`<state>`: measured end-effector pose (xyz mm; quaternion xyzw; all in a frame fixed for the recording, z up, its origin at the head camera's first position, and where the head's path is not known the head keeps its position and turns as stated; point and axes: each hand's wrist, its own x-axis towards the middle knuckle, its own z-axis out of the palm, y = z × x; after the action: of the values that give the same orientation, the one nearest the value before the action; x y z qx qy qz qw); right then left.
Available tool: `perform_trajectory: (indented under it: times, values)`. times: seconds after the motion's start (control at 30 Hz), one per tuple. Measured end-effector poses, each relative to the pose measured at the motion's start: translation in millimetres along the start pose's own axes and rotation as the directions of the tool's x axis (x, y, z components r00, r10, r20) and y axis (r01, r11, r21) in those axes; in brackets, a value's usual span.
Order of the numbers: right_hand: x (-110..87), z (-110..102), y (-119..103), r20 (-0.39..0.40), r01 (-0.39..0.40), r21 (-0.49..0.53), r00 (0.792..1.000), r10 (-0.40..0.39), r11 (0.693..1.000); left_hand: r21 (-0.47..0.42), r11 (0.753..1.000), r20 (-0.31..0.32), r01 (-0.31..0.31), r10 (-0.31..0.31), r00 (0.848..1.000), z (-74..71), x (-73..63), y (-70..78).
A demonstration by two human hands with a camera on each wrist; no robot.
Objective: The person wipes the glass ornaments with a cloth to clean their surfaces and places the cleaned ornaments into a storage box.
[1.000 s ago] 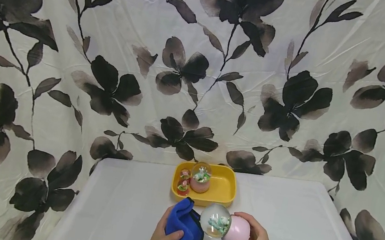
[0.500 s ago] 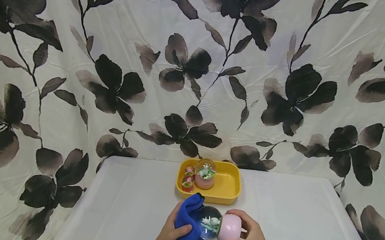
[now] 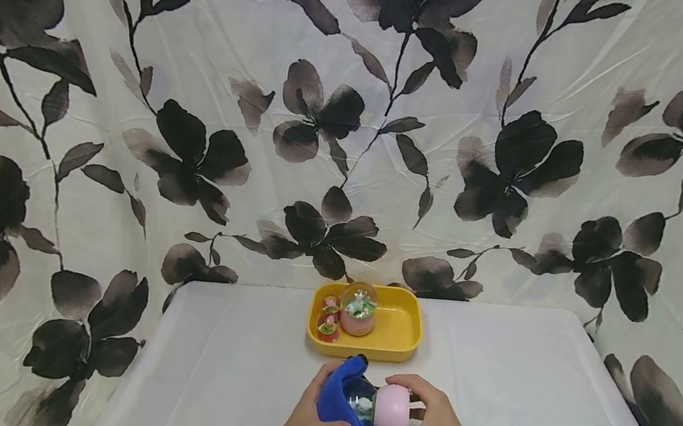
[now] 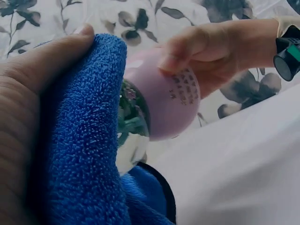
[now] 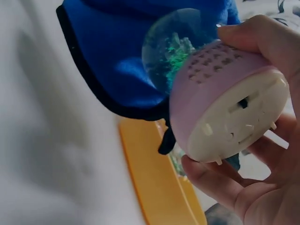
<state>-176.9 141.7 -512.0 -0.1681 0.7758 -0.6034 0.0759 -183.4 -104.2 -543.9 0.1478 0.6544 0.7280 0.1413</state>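
Note:
My right hand (image 3: 432,422) grips the pink base of a snow globe (image 3: 393,411), which lies on its side with the glass dome pointing left. In the right wrist view the cream underside of the snow globe (image 5: 234,117) faces the camera. My left hand (image 3: 308,414) holds a blue cloth (image 3: 338,411) with a dark edging, cupped over the dome. Seen from the left wrist, the blue terry cloth (image 4: 89,136) hides much of the glass, and green figures show inside it. Both hands are above the white table.
Behind the hands, a yellow tray (image 3: 397,328) stands on the white table (image 3: 206,362). In its left part are another snow globe (image 3: 359,309) with a pink base and two small red-based globes (image 3: 328,327). A floral curtain (image 3: 241,43) hangs at the back.
The snow globe has moved left, and its dome has gone from beside the cloth to partly inside it. My left hand has shifted right, bringing the cloth around the glass.

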Motion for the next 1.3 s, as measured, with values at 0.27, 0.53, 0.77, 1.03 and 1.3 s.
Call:
perform_trajectory:
  times: [0.27,0.53,0.77,1.03,1.3]
  values:
    - [-5.4,8,-7,0.003,0.124,-0.068,0.992,-0.124,0.99,-0.056,0.998,-0.08,-0.022,0.018,0.997,-1.7,-5.9,1.0]
    - [-12.9,7,0,0.112,0.222,-0.085,0.971,-0.212,0.971,-0.094,0.995,-0.067,0.038,-0.045,0.997,-3.1,-14.4,-8.3]
    - [-9.7,3,5,0.059,0.016,0.133,0.998,-0.024,0.991,-0.029,0.999,-0.068,-0.016,0.014,0.998,-1.4,-6.2,-8.0]
    - [-3.3,3,-6,0.149,-0.239,0.286,0.968,0.203,0.928,0.031,0.999,-0.125,-0.008,0.012,0.992,-0.5,-10.9,-7.6]
    - [-3.8,-4,-5,0.172,0.093,-0.051,0.982,-0.083,0.994,-0.031,0.999,-0.153,-0.032,0.027,0.988,1.7,-6.9,-8.7]
